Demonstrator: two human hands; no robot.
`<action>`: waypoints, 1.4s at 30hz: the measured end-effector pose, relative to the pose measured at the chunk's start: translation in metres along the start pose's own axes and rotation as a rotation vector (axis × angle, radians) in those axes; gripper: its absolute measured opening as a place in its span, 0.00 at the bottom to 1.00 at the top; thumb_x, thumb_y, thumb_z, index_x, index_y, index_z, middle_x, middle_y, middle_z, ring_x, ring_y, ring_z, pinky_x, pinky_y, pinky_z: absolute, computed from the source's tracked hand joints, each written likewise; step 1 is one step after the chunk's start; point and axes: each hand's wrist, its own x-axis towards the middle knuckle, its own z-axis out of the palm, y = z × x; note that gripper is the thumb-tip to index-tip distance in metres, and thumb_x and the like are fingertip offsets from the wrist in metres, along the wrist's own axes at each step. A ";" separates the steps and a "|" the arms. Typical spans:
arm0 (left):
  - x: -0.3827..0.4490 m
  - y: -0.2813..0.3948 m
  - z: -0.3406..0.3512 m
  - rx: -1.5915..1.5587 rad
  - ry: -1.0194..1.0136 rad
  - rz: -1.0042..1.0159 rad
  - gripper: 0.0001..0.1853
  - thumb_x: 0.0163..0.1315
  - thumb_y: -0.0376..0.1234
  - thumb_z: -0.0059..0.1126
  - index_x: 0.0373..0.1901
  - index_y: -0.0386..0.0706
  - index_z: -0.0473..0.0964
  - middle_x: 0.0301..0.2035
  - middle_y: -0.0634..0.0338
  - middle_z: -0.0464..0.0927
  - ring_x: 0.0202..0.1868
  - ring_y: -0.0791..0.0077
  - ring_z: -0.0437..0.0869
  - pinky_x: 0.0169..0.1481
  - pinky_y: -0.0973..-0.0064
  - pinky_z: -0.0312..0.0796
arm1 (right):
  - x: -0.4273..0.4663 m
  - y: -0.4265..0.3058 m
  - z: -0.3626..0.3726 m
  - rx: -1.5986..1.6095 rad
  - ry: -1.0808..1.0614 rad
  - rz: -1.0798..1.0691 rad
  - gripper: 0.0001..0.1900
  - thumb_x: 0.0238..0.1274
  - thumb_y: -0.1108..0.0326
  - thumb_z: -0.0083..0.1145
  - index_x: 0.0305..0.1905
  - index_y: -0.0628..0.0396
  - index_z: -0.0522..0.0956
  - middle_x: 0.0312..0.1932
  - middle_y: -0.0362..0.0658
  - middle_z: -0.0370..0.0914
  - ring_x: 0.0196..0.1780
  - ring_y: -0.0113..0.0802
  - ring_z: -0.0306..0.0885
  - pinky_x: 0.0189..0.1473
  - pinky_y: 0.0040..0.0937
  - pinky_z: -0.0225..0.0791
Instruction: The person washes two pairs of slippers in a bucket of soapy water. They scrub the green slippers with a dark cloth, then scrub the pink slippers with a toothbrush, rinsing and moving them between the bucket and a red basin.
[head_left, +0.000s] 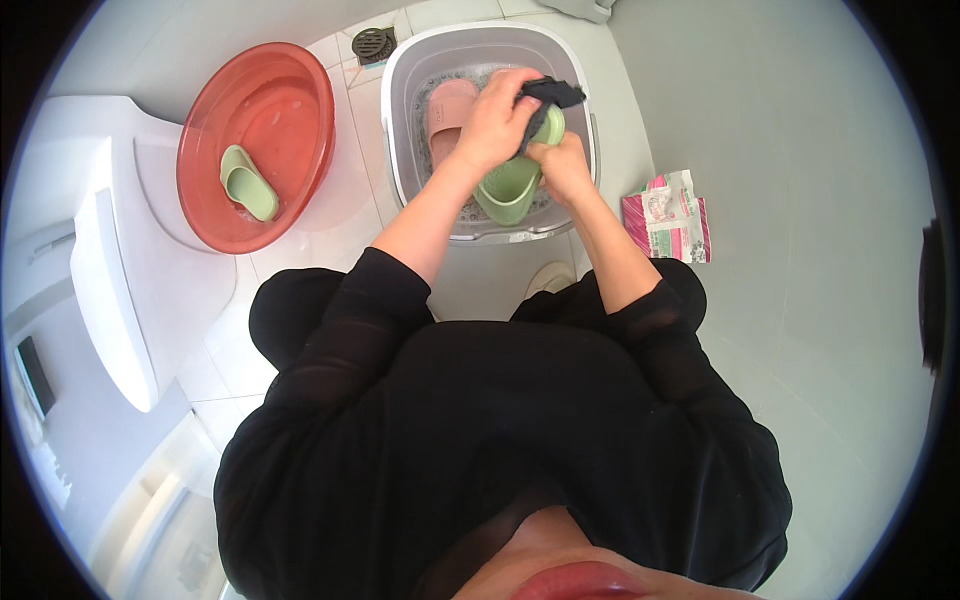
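Over a grey plastic basin (397, 67) of sudsy water, my right hand (564, 166) grips a light green slipper (511, 196) by its side. The slipper is tilted, with its rounded strap end towards me. My left hand (496, 120) clutches a black cloth (553, 91) against the slipper's far part, partly covering it. A pink slipper (450, 105) lies in the suds left of my left hand. Another pink patch shows behind my fingers, mostly hidden. In a red plastic basin (281, 112) to the left rests a second green slipper (250, 184).
A pink and white printed packet (666, 217) bearing writing stands by the right wall. A round floor drain (373, 45) lies behind, between the basins. White moulded fixtures (157, 180) border the left. A light shoe (553, 277) shows below the grey basin.
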 end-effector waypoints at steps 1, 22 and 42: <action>-0.003 -0.014 -0.006 0.057 -0.020 -0.103 0.17 0.66 0.27 0.57 0.57 0.43 0.76 0.52 0.52 0.80 0.54 0.52 0.81 0.60 0.63 0.72 | -0.003 -0.004 -0.001 0.041 -0.026 -0.004 0.17 0.53 0.80 0.65 0.50 0.68 0.79 0.41 0.48 0.83 0.41 0.37 0.84 0.40 0.36 0.78; -0.011 -0.054 -0.060 -1.009 0.315 -0.661 0.22 0.68 0.29 0.62 0.63 0.42 0.71 0.51 0.58 0.82 0.51 0.65 0.84 0.59 0.64 0.78 | -0.020 -0.036 -0.044 0.513 -0.629 -0.141 0.42 0.58 0.50 0.73 0.72 0.59 0.66 0.68 0.51 0.70 0.71 0.48 0.68 0.69 0.63 0.66; 0.009 -0.020 -0.010 0.317 0.112 -0.332 0.23 0.52 0.38 0.68 0.51 0.40 0.82 0.53 0.46 0.70 0.56 0.48 0.74 0.64 0.61 0.70 | -0.039 -0.034 0.017 -0.186 -0.266 0.236 0.46 0.41 0.73 0.61 0.74 0.56 0.63 0.50 0.47 0.76 0.44 0.35 0.77 0.40 0.27 0.71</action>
